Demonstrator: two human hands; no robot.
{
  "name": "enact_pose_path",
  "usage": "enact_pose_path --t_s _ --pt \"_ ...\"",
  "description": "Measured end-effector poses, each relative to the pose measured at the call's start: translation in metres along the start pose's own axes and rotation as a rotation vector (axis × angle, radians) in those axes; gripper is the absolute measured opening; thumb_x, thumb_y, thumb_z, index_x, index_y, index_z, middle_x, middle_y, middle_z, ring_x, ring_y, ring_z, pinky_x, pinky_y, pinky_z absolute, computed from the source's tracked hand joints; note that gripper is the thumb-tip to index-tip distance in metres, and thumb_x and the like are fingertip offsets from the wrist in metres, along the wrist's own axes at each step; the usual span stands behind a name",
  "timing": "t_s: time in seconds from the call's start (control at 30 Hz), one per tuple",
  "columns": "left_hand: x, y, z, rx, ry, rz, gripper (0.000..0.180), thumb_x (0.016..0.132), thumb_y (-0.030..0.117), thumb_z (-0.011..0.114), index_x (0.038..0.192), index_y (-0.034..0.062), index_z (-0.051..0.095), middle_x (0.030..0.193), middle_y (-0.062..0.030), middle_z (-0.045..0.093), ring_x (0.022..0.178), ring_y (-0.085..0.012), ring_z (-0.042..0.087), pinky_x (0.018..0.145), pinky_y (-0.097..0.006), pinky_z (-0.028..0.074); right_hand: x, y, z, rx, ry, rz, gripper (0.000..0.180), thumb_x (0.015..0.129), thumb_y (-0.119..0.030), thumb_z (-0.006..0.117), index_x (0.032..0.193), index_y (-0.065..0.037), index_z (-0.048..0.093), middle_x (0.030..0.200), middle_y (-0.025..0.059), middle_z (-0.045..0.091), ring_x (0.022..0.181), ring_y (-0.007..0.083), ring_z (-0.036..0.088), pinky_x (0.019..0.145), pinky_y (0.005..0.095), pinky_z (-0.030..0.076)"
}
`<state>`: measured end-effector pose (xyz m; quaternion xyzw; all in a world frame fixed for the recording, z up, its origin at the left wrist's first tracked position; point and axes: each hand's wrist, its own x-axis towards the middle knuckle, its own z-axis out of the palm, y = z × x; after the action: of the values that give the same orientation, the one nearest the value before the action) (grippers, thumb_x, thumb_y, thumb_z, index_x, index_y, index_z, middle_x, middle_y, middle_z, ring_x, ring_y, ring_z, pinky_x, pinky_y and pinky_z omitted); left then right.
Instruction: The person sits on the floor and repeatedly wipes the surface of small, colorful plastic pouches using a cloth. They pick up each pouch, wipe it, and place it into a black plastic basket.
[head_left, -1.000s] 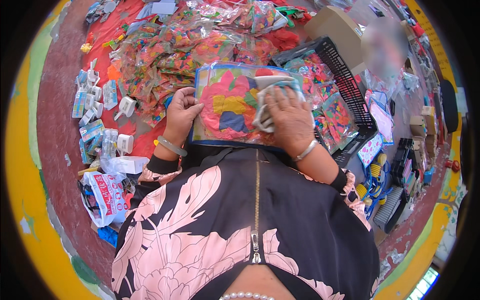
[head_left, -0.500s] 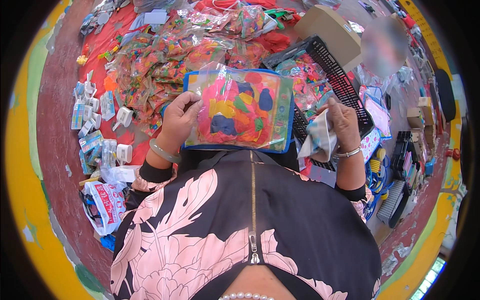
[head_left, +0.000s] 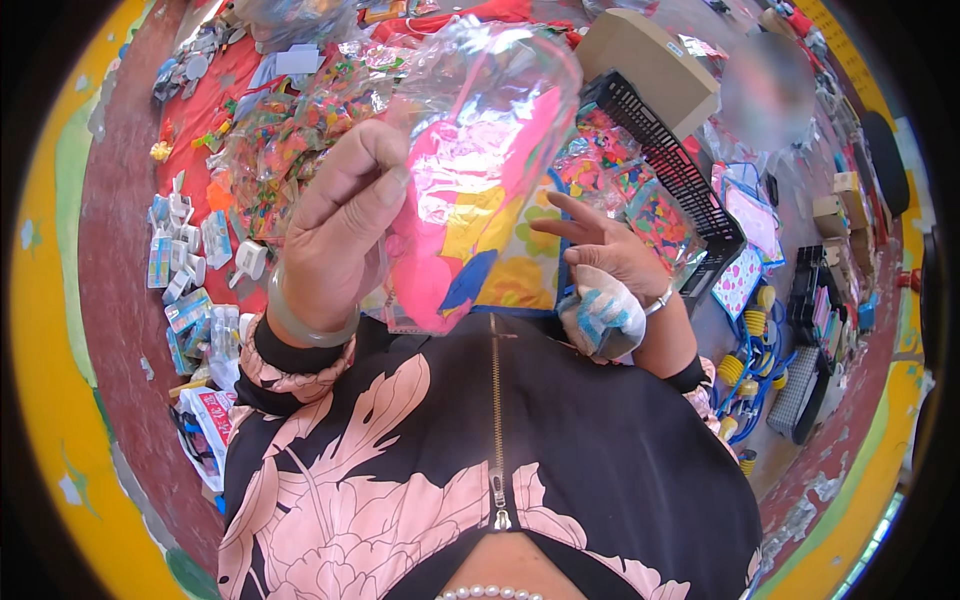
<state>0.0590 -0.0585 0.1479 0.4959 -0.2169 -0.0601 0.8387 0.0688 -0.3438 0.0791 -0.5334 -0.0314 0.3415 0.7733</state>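
The left hand (head_left: 335, 225) has lifted the plastic bag (head_left: 470, 180) closer, fingers clamped on it; the right hand (head_left: 605, 265) at three o'clock now grips a cloth (head_left: 600, 315).

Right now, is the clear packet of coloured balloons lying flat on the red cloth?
No, the left hand holds the clear packet raised up near the camera, above the red cloth.
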Motion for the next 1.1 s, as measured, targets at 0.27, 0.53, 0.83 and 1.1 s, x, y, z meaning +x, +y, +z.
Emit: enact_pose_path --t_s 0.27,0.53,0.83,1.1 --pt "0.026 -0.004 0.003 -0.159 0.209 0.009 0.017 0.096 0.008 0.043 0.11 0.0004 0.05 0.101 -0.0032 0.059 0.095 -0.0095 0.055 0.083 -0.024 0.043 -0.004 -0.005 -0.026 0.225 0.154 -0.065 0.012 0.086 -0.006 0.062 0.097 -0.002 0.064 0.074 0.0066 0.066 0.056 0.0124 0.061 0.052 0.0242 0.049" --pt "0.009 -0.066 -0.079 0.582 0.155 -0.269 0.023 0.094 0.019 0.053 0.109 0.0024 0.056 0.111 -0.012 0.062 0.105 -0.0221 0.059 0.086 -0.033 0.047 -0.047 -0.078 -0.103 -0.125 0.573 -0.316 0.014 0.089 -0.01 0.06 0.098 -0.002 0.065 0.078 0.0065 0.068 0.063 0.0137 0.065 0.055 0.0254 0.052" --pt "-0.042 -0.098 -0.065 1.406 -0.409 0.032 0.027 0.076 0.012 0.066 0.103 0.0083 0.062 0.12 -0.0086 0.059 0.119 -0.0284 0.05 0.102 -0.043 0.035 -0.026 -0.041 -0.252 -0.303 0.776 -0.008 0.012 0.086 -0.011 0.062 0.089 0.0 0.065 0.079 0.0039 0.065 0.065 0.0113 0.06 0.058 0.0246 0.047" --pt "-0.042 -0.096 -0.069 1.422 -0.426 0.023 0.02 0.075 0.011 0.066 0.095 0.0115 0.064 0.116 -0.0053 0.061 0.115 -0.0238 0.053 0.101 -0.041 0.036 0.075 0.017 -0.386 -0.179 0.781 -0.029 0.02 0.087 -0.019 0.06 0.097 -0.003 0.063 0.081 0.0023 0.063 0.068 0.0123 0.057 0.061 0.0276 0.045"
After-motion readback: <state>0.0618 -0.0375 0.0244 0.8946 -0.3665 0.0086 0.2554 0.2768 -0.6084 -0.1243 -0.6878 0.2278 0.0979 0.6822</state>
